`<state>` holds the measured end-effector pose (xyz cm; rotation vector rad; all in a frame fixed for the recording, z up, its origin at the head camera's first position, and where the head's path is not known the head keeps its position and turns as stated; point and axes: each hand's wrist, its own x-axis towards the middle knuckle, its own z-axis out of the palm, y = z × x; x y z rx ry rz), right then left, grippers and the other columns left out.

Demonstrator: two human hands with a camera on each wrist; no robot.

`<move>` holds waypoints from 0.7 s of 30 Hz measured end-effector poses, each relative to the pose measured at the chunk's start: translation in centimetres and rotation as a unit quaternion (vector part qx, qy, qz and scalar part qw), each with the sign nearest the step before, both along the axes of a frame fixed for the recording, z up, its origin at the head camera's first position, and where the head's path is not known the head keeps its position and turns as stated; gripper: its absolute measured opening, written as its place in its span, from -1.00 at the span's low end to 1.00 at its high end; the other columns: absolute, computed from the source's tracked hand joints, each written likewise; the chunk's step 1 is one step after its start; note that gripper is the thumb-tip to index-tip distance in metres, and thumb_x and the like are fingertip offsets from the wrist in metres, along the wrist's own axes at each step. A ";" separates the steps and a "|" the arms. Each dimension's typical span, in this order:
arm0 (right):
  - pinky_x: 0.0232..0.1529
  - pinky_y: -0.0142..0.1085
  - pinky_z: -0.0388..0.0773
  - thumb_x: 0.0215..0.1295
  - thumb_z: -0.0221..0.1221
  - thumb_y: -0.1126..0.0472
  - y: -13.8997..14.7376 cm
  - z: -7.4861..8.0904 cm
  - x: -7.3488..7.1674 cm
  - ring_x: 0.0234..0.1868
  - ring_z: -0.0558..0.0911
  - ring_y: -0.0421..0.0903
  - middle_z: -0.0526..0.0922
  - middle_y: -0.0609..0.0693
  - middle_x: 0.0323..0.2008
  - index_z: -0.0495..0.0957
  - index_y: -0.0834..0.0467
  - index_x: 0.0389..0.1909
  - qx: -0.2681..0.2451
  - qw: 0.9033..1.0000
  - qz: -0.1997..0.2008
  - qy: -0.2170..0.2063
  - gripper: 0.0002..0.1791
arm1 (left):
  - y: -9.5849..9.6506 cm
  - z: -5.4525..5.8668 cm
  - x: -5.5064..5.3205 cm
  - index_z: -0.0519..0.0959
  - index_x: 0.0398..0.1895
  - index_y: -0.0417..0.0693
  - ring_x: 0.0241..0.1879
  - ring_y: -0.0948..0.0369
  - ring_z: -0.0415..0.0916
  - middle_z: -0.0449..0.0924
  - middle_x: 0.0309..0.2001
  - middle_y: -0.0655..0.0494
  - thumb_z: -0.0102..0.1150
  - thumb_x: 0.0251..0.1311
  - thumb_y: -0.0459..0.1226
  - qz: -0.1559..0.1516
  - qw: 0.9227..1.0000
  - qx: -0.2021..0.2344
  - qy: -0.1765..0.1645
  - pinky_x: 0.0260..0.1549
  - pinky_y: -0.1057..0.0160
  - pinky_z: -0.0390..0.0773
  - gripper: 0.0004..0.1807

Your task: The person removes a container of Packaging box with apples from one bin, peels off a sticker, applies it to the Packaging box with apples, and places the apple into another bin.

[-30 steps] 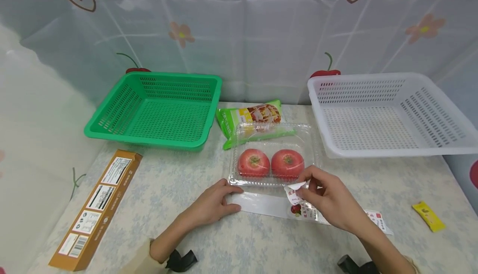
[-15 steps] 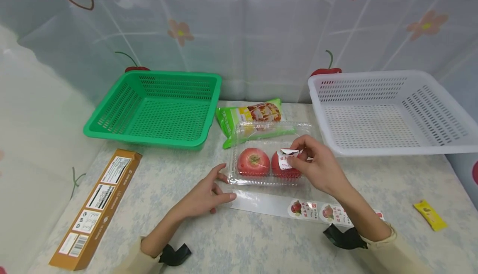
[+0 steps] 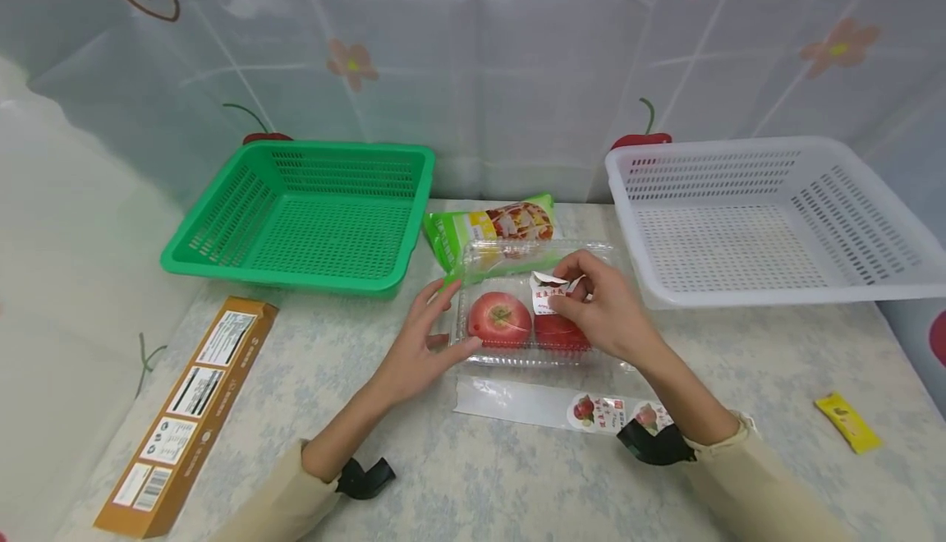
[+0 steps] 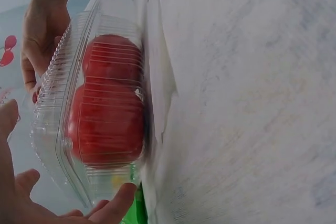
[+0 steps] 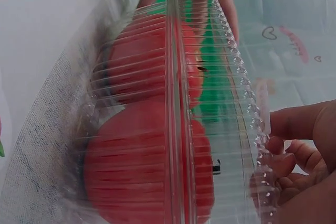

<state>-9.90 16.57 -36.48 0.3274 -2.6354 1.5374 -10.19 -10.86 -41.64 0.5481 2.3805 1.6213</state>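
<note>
A clear plastic clamshell box [image 3: 493,359] lies closed on the table with two red apples inside, the left apple [image 3: 499,319] in plain sight. My right hand [image 3: 609,308] pinches a white printed sticker [image 3: 548,296] between thumb and finger, over the right half of the lid. Part of the sticker curls up, and together with the hand it hides much of the right apple [image 3: 559,334]. At the box's left side my left hand [image 3: 417,349] has its fingers spread, close against the edge; whether every finger touches cannot be told. The left wrist view shows the apples [image 4: 107,124] side-on.
A label strip [image 3: 517,401] lies in front of the box. Behind it is a green food packet [image 3: 451,238]. A green basket [image 3: 296,279] stands back left, a white basket [image 3: 783,296] back right. A long brown carton [image 3: 188,415] lies left, a yellow sachet [image 3: 847,422] right.
My right hand has lifted the sticker off the strip and carried it up and left onto the lid. My left hand has left the strip and moved up beside the box.
</note>
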 end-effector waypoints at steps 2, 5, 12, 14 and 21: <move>-0.52 -0.34 0.39 0.14 0.28 0.50 -0.2 -0.1 -0.2 -0.50 0.46 -0.06 0.54 0.12 -0.28 0.48 0.26 -0.17 0.001 1.000 0.002 -0.001 -0.73 | 0.2 0.1 -0.3 0.21 0.51 0.15 0.39 -0.04 0.12 -0.14 0.54 0.01 0.34 0.21 -0.04 0.001 1.000 -0.007 0.004 0.06 -0.04 0.52 -0.18; -0.53 -0.34 0.39 0.14 0.27 0.52 -0.5 -0.2 -0.3 -0.51 0.45 -0.05 0.53 0.13 -0.29 0.48 0.27 -0.17 0.003 1.000 0.000 -0.005 -0.73 | 0.3 0.1 -0.5 0.27 0.48 0.07 0.39 -0.05 0.13 -0.14 0.54 -0.01 0.32 0.22 -0.07 -0.003 1.000 -0.010 0.005 0.07 -0.05 0.51 -0.23; -0.53 -0.32 0.40 0.16 0.26 0.50 -0.6 -0.2 -0.3 -0.52 0.46 -0.07 0.53 0.09 -0.31 0.48 0.26 -0.15 0.028 0.999 0.002 -0.015 -0.74 | 0.3 0.1 -0.5 0.26 0.49 0.05 0.32 -0.07 0.25 -0.10 0.52 -0.05 0.31 0.25 -0.12 -0.012 1.000 0.001 -0.011 0.09 -0.10 0.48 -0.25; -0.54 -0.32 0.40 0.15 0.24 0.51 -0.6 -0.2 -0.2 -0.53 0.46 -0.09 0.53 0.07 -0.33 0.48 0.26 -0.14 0.035 0.999 0.003 -0.016 -0.74 | 0.3 0.1 -0.5 0.25 0.49 0.04 0.32 -0.09 0.26 -0.11 0.52 -0.08 0.32 0.25 -0.13 -0.014 1.000 0.005 -0.014 0.10 -0.12 0.46 -0.24; -0.52 -0.31 0.40 0.14 0.23 0.52 -0.7 -0.1 -0.3 -0.53 0.46 -0.09 0.53 0.05 -0.34 0.50 0.30 -0.11 0.048 0.999 0.011 -0.019 -0.71 | 0.2 0.1 -0.6 0.24 0.50 0.07 0.30 -0.05 0.29 -0.07 0.52 -0.06 0.32 0.25 -0.14 -0.021 0.999 0.010 -0.026 0.10 -0.08 0.48 -0.23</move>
